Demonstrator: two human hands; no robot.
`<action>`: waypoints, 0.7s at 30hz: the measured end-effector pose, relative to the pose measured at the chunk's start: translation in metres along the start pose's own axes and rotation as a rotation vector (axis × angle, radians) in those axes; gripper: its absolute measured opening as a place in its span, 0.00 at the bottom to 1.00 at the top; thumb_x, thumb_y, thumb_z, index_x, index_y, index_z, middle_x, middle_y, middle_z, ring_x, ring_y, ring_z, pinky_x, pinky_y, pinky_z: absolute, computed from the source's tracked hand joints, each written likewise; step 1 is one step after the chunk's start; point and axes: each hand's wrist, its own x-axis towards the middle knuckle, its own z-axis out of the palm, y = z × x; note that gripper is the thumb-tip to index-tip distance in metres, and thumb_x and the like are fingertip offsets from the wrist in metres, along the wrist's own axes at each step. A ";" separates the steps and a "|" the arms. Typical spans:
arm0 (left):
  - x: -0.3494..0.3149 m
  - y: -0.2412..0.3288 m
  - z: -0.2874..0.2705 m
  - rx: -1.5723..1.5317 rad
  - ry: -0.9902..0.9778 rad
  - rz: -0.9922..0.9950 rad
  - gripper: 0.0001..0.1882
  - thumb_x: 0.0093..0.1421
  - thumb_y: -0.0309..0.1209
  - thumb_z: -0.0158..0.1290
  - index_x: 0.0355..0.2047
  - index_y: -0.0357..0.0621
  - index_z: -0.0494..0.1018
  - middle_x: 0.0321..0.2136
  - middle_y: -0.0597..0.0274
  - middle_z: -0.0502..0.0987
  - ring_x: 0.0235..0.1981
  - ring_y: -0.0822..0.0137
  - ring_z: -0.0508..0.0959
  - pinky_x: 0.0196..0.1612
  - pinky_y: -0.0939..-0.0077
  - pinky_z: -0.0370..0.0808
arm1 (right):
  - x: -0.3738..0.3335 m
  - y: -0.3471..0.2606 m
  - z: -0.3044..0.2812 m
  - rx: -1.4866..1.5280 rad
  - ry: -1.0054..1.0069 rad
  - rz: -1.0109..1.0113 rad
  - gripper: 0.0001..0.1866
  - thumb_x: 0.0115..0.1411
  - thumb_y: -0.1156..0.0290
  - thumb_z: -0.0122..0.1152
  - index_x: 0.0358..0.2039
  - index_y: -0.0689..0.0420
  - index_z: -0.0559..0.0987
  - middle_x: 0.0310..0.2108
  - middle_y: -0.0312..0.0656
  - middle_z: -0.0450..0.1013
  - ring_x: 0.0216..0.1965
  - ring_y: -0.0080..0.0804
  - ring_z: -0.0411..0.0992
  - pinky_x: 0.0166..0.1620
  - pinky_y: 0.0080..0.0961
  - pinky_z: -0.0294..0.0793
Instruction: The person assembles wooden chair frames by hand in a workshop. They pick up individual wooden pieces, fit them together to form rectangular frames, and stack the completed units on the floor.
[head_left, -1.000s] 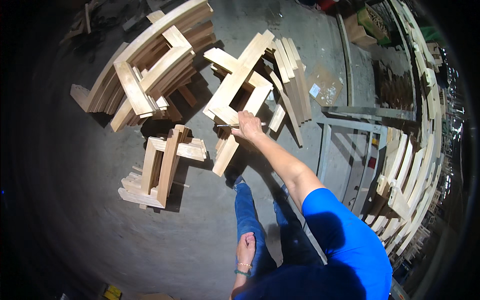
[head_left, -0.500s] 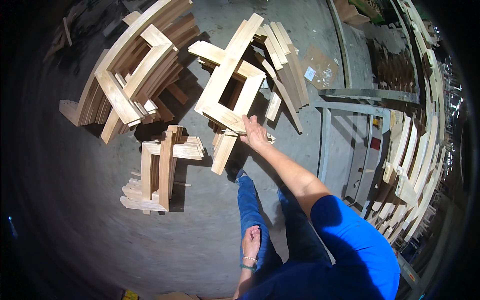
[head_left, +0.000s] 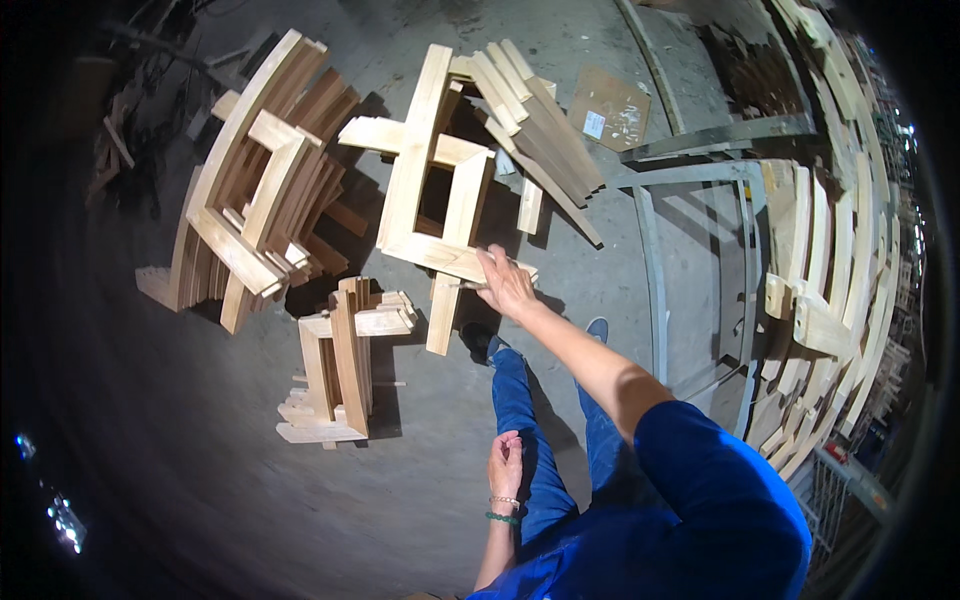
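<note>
Right hand point(head_left: 507, 284): laid on the near right corner of the middle stack of wooden frames point(head_left: 408, 185); whether its fingers are clamped there cannot be told.
Middle stack: set on the floor point(head_left: 420, 500), stretched from the hand toward 11 o'clock.
Left hand point(head_left: 505, 455): held at 6 o'clock over the jeans point(head_left: 540, 440), fingers curled together.
Larger stack point(head_left: 274, 190): seen at 10 o'clock.
Smaller stack point(head_left: 349, 360): placed at 8 o'clock.
Cardboard sheet point(head_left: 610, 105): laid flat at 1 o'clock.
Curved wooden pieces point(head_left: 822, 328): gathered at 3 o'clock.
</note>
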 end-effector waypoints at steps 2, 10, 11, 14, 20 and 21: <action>-0.003 0.013 0.006 0.053 -0.038 0.047 0.12 0.63 0.33 0.50 0.42 0.39 0.71 0.37 0.61 0.76 0.39 0.72 0.75 0.44 0.78 0.71 | -0.030 0.005 -0.016 0.081 -0.048 0.073 0.14 0.50 0.68 0.59 0.38 0.57 0.75 0.41 0.53 0.68 0.34 0.51 0.74 0.35 0.44 0.76; -0.027 0.038 0.043 0.118 -0.244 0.127 0.11 0.61 0.27 0.49 0.42 0.34 0.69 0.35 0.60 0.73 0.36 0.70 0.74 0.42 0.77 0.72 | -0.191 0.031 -0.140 0.630 -0.010 0.281 0.16 0.62 0.55 0.48 0.37 0.55 0.75 0.29 0.52 0.75 0.34 0.52 0.74 0.38 0.44 0.72; -0.028 0.045 0.049 0.190 -0.246 0.141 0.11 0.61 0.27 0.49 0.42 0.33 0.69 0.35 0.59 0.73 0.35 0.70 0.73 0.42 0.77 0.72 | -0.209 0.036 -0.164 0.614 -0.046 0.300 0.18 0.64 0.54 0.45 0.40 0.54 0.75 0.29 0.47 0.76 0.33 0.49 0.75 0.37 0.41 0.72; -0.040 0.073 0.073 0.316 -0.285 0.205 0.11 0.61 0.26 0.49 0.42 0.33 0.68 0.35 0.59 0.73 0.35 0.70 0.73 0.42 0.77 0.72 | -0.252 0.048 -0.269 0.771 -0.137 0.298 0.17 0.66 0.59 0.43 0.49 0.51 0.72 0.33 0.42 0.76 0.37 0.39 0.75 0.41 0.34 0.72; -0.061 0.100 0.148 0.244 -0.405 0.258 0.11 0.61 0.28 0.50 0.42 0.36 0.68 0.36 0.61 0.73 0.35 0.71 0.73 0.40 0.77 0.71 | -0.367 0.127 -0.470 0.638 0.672 0.244 0.10 0.62 0.69 0.53 0.40 0.58 0.77 0.39 0.45 0.75 0.41 0.34 0.74 0.44 0.30 0.74; -0.065 0.101 0.163 0.215 -0.433 0.260 0.11 0.61 0.28 0.51 0.42 0.36 0.69 0.36 0.61 0.73 0.35 0.71 0.73 0.40 0.78 0.71 | -0.394 0.158 -0.498 0.482 0.802 0.373 0.08 0.60 0.70 0.56 0.38 0.58 0.78 0.39 0.46 0.75 0.41 0.31 0.74 0.43 0.29 0.75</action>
